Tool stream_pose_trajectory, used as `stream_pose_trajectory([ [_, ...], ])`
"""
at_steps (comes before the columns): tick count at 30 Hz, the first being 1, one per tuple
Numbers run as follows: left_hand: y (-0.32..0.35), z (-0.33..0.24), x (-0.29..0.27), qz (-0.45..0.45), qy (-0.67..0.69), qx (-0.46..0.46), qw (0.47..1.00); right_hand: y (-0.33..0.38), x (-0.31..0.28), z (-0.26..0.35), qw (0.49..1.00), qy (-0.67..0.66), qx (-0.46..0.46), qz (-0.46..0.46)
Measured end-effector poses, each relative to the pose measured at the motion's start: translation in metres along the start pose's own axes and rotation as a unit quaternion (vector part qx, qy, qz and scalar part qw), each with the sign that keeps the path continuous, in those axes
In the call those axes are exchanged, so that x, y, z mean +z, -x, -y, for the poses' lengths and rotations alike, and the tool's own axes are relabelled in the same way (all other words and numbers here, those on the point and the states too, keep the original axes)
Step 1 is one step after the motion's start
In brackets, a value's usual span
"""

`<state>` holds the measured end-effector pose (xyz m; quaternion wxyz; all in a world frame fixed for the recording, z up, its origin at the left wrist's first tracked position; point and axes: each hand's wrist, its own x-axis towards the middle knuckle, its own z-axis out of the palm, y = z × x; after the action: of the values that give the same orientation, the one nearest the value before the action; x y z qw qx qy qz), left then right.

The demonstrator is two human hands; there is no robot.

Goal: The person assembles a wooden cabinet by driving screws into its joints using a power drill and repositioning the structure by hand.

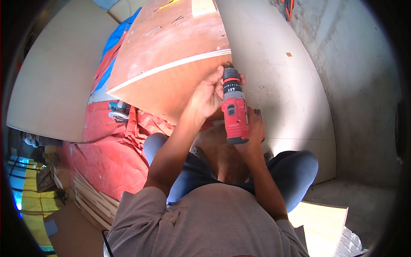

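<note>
A red and black cordless drill point(236, 109) points away from me at the near right corner of a brown plywood box point(167, 85). My right hand point(253, 130) is closed round the drill's handle, which the drill body partly hides. At the front end, my left hand point(209, 94) is curled about the chuck, with the thumb side on its left and a fingertip showing on its right. The short bit point(228, 64) sits close to the box's pale top edge; whether it touches a screw I cannot tell.
On the box top lie a yellow pencil point(167, 4), a thin metal piece point(153, 31) and a pale wood block point(203, 7). A circular saw point(118, 112) rests on red sheeting point(102, 158) at left. Wood strips point(95, 201) lie lower left; large pale boards point(278, 85) stretch along the right.
</note>
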<state>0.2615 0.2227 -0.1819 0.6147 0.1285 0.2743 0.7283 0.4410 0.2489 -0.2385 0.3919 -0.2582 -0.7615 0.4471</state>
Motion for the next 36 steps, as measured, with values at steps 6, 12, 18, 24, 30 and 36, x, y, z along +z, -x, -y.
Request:
stream_pose_trajectory([
  [6,0.041,0.046,0.049,-0.103,-0.229,0.048,0.967,-0.005,0.002,0.030,0.997,-0.064,0.043,-0.002],
  [12,0.038,0.043,0.051,-0.161,-0.169,0.035,0.972,-0.005,0.007,0.028,0.993,-0.115,0.002,-0.015],
  [18,0.037,0.042,0.049,-0.138,-0.155,0.032,0.978,-0.005,0.005,0.033,0.995,-0.097,0.025,-0.019],
  [24,0.039,0.044,0.050,-0.139,-0.135,0.022,0.981,-0.002,-0.001,0.040,0.995,-0.085,0.057,-0.006],
  [30,0.040,0.045,0.043,-0.122,-0.109,0.015,0.986,0.001,0.001,0.035,0.998,-0.036,0.056,-0.005],
  [36,0.043,0.047,0.044,-0.142,-0.094,0.015,0.985,-0.001,-0.007,0.049,0.996,-0.066,0.068,0.001],
])
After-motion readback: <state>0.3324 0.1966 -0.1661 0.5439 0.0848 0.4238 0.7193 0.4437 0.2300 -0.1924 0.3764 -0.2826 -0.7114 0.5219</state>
